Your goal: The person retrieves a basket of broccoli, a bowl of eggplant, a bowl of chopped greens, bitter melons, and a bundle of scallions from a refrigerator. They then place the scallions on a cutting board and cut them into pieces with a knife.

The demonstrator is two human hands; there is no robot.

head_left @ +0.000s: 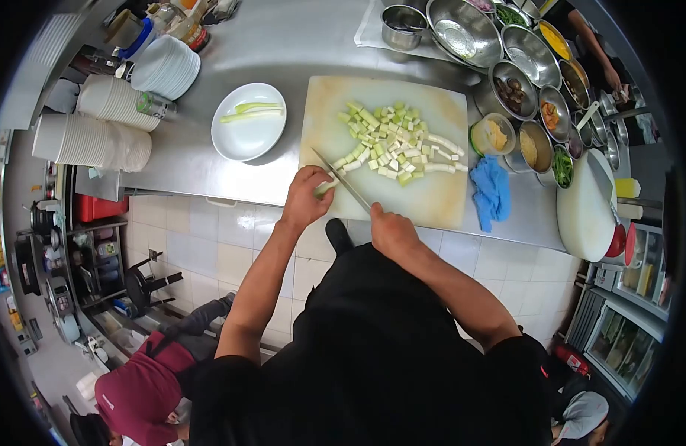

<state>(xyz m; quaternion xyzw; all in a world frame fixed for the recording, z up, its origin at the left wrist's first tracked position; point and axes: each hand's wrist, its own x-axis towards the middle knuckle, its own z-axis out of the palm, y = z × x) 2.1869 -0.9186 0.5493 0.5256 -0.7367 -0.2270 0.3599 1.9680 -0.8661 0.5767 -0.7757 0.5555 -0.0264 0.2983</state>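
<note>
My right hand [393, 232] is closed round the handle of a knife [346, 181], whose blade slants up and left over the lower left of a white cutting board [451, 204]. Beside the blade, my left hand [308, 195] holds a pale green stalk [325, 187] at the board's left edge. Chopped pale green pieces [391, 141] lie heaped on the board, with a few longer white stalks [445, 147] at their right. Left of the board, a white bowl [246, 141] contains two stalk lengths [255, 111].
Metal bowls [464, 37] of ingredients line the right side, near a blue cloth [491, 192] and a tub [493, 134]. Stacked white bowls [94, 141] and plates [164, 67] stand left. A person in maroon [146, 383] is lower left; another person's arm [592, 44] shows upper right.
</note>
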